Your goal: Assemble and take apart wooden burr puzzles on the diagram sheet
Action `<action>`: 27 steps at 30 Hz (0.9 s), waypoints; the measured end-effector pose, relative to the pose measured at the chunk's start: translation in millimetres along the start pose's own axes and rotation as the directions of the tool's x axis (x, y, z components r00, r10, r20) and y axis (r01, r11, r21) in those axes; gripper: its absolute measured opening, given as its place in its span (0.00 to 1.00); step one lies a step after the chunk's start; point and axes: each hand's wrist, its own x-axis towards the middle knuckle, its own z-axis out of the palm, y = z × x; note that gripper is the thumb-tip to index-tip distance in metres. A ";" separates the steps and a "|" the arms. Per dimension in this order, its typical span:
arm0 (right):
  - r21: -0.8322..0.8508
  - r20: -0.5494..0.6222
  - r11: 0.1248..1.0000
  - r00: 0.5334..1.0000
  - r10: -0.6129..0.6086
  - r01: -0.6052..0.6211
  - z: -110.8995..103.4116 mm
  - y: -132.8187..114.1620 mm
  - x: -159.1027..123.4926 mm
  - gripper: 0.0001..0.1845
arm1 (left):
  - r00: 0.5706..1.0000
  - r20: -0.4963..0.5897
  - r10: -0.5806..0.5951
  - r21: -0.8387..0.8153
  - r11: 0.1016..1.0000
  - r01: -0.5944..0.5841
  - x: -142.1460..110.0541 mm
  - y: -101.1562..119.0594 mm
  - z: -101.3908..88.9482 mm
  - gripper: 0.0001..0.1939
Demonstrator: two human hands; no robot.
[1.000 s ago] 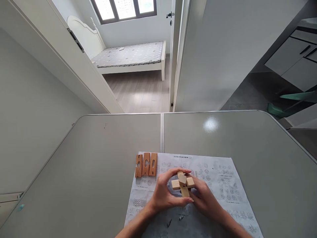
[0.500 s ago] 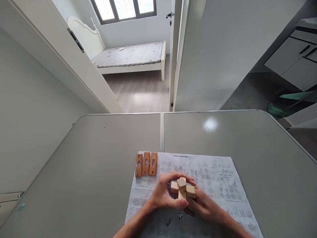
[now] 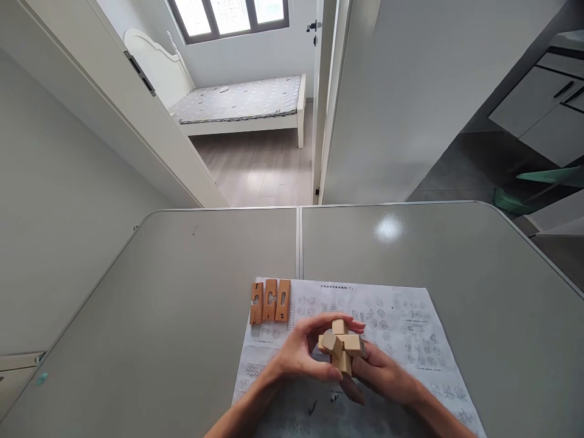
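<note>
A pale wooden burr puzzle (image 3: 342, 347) of interlocking blocks is held above the printed sheet. My left hand (image 3: 306, 348) curls round its left side, fingers along the far side and thumb at the near lower block. On the right, my right hand (image 3: 383, 371) grips it from the side and below; some of its fingers are hidden behind the blocks. Block ends stick out toward the camera, left, right and far side. The instruction sheet (image 3: 410, 340) beneath carries many small line diagrams, with my forearms covering part of it.
Three reddish-brown notched wooden pieces with numbers (image 3: 270, 300) lie side by side at the sheet's upper left corner. The grey table (image 3: 182, 316) has a metal seam (image 3: 298, 243) down its middle. Beyond its far edge, a doorway shows a bed (image 3: 241, 100).
The wooden puzzle has turned and tilted in my hands, showing more of its right and far blocks. My right hand has shifted slightly to the right.
</note>
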 end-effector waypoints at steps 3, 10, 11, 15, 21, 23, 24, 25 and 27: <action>0.046 0.032 0.998 0.999 0.034 -0.036 -1.3 3.5 -3.1 0.25 | 1.000 0.014 -0.006 -0.036 0.999 0.007 -1.2 -4.1 0.6 0.43; -0.141 -0.013 0.989 0.999 0.034 -0.036 2.2 -12.4 0.5 0.26 | 0.997 0.061 0.041 0.020 0.999 -0.042 1.7 0.6 3.8 0.45; -0.219 -0.068 0.976 0.998 0.003 -0.018 2.1 -13.5 1.4 0.26 | 0.997 0.049 0.054 0.046 0.997 -0.056 2.0 1.1 4.1 0.45; -0.539 -0.323 0.842 0.929 -0.182 -0.022 -3.8 -4.3 1.0 0.24 | 0.993 -0.068 0.101 0.218 0.972 -0.084 1.0 -2.7 4.6 0.57; -0.752 -0.368 0.657 0.860 -0.353 -0.052 -11.3 9.2 -4.1 0.19 | 0.976 -0.196 0.094 0.336 0.942 -0.023 -1.7 -9.6 5.9 0.58; -0.759 -0.347 0.650 0.869 -0.353 -0.039 -10.1 6.0 -3.6 0.17 | 0.969 -0.232 0.083 0.347 0.938 0.003 -1.4 -8.2 6.8 0.53; -0.755 -0.333 0.655 0.876 -0.349 -0.027 -9.2 4.0 -3.1 0.16 | 0.965 -0.248 0.082 0.352 0.936 0.011 -1.0 -7.2 7.3 0.49; -0.749 -0.321 0.662 0.884 -0.341 -0.017 -8.4 2.1 -2.4 0.16 | 0.961 -0.261 0.087 0.357 0.934 0.013 -0.7 -6.2 7.8 0.45; -0.740 -0.307 0.672 0.892 -0.331 -0.006 -7.4 -0.3 -1.3 0.16 | 0.958 -0.267 0.108 0.366 0.931 -0.003 0.0 -4.8 8.7 0.41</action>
